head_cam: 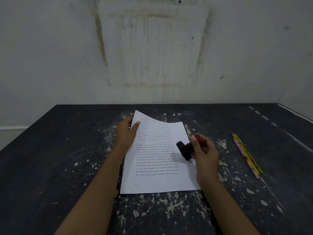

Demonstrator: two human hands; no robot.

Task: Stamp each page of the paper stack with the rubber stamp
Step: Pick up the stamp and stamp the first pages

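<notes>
A stack of white printed pages (157,167) lies on the dark table, its text upside down to me. My left hand (127,131) pinches the far left corner of the top sheet, thumb on top, and that corner is lifted and curled. My right hand (203,150) grips the rubber stamp (185,150) by its red knob. The stamp's black base is tilted to the left and hangs just above the right part of the page.
The scuffed black table (67,167) has chipped paint patches. A few coloured pencils (246,156) lie together to the right of the paper. A stained white wall (152,48) stands behind the table's far edge.
</notes>
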